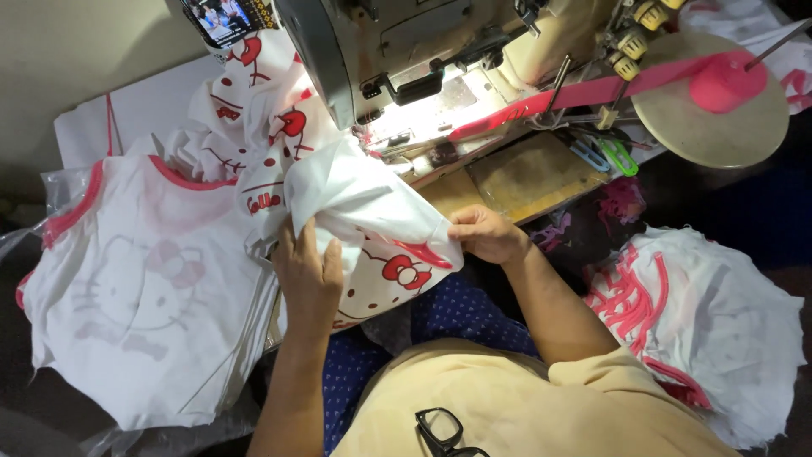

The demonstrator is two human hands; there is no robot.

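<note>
My left hand (309, 267) lies flat on a white fabric piece (364, 211) printed with red bows, pressing its left side. My right hand (484, 233) pinches the same piece at its right edge. The fabric leads up under the lit head of a sewing machine (397, 51). A pink binding tape (584, 91) runs from a pink spool (726, 80) on a round stand toward the needle area.
A stack of white garments with pink trim (144, 288) lies at the left. Another pile with pink strips (694, 313) sits at the right. Green and blue snips (611, 154) rest on the wooden machine table (524, 178). Black glasses (444, 432) hang at my chest. A phone (222, 19) stands top left.
</note>
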